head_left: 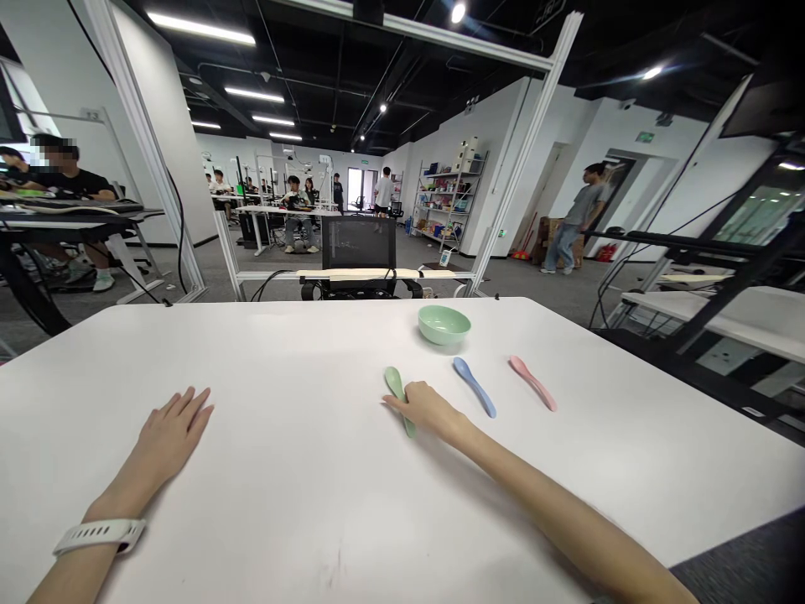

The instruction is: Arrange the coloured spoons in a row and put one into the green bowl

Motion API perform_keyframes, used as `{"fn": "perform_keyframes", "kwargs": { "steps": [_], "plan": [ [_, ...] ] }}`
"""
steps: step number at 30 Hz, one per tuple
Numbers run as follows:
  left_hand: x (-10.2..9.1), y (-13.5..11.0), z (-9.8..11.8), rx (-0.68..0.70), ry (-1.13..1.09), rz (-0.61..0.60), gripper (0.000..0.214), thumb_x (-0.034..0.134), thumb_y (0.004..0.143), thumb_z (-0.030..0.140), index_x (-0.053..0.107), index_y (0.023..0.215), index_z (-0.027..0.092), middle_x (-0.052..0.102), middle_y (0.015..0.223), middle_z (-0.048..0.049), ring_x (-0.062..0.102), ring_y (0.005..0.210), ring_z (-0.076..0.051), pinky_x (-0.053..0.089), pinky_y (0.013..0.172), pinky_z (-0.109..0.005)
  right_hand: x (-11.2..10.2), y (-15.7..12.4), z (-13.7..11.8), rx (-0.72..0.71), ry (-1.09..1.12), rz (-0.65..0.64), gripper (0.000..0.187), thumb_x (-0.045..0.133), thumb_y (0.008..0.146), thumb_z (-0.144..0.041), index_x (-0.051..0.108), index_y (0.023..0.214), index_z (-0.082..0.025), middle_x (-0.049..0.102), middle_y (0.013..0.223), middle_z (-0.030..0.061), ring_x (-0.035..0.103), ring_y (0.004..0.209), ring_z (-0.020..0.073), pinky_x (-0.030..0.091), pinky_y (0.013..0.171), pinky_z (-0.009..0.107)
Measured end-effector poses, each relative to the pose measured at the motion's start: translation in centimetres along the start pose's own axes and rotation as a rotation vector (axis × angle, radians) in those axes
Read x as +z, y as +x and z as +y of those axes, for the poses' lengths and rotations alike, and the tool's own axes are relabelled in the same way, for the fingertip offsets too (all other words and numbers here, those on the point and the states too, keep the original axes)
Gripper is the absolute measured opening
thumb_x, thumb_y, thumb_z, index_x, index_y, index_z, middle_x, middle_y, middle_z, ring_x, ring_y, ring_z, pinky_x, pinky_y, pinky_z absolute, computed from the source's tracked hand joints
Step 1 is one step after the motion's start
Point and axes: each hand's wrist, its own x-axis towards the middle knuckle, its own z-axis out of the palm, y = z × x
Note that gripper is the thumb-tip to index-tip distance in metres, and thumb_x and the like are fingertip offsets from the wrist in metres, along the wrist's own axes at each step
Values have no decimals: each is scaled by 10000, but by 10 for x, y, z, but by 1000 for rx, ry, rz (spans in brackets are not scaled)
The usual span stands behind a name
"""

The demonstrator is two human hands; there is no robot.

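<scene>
Two hands down: you're spreading your left hand (169,440) on the white table (283,361), right hand (428,411) lying open across a pale green plastic spoon (395,390).

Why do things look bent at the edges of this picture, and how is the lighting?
In the head view, the wide lens bows the white frame post and stretches the right arm toward the corner. Also in the head view, the ceiling lights glare, the table looks pale with faint shadows, and the far standing person looks slightly soft.
</scene>
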Motion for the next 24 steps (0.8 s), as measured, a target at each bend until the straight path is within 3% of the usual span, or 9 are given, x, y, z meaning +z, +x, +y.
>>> {"fn": "perform_keyframes", "kwargs": {
  "steps": [7, 16, 24],
  "plan": [
    [-1, -1, 1, -6, -17, 13, 752, 235, 1010, 480, 557, 1586, 120, 520, 1704, -183, 437, 1605, -395, 367, 1287, -589, 4, 4, 6, -49, -35, 32, 392, 462, 1135, -354, 728, 955, -129, 806, 1055, 171, 766, 906, 226, 399, 674, 285],
    [-4, -3, 4, -3, -1, 9, 779, 199, 1013, 493, 539, 1598, 108, 515, 1707, -178, 440, 1607, -386, 363, 1287, -566, 2, 8, 9, -50, -42, 34, 386, 459, 1127, -327, 747, 975, -119, 805, 1115, 188, 767, 945, 237, 405, 696, 289],
    [-7, -4, 8, -12, -20, 22, 753, 236, 1000, 470, 566, 1581, 122, 534, 1692, -180, 456, 1598, -383, 380, 1277, -579, 1, 12, 15, -47, -13, 17, 368, 493, 1097, -320, 685, 826, -163, 797, 1036, 162, 739, 831, 205, 382, 633, 277]
  ]
}}
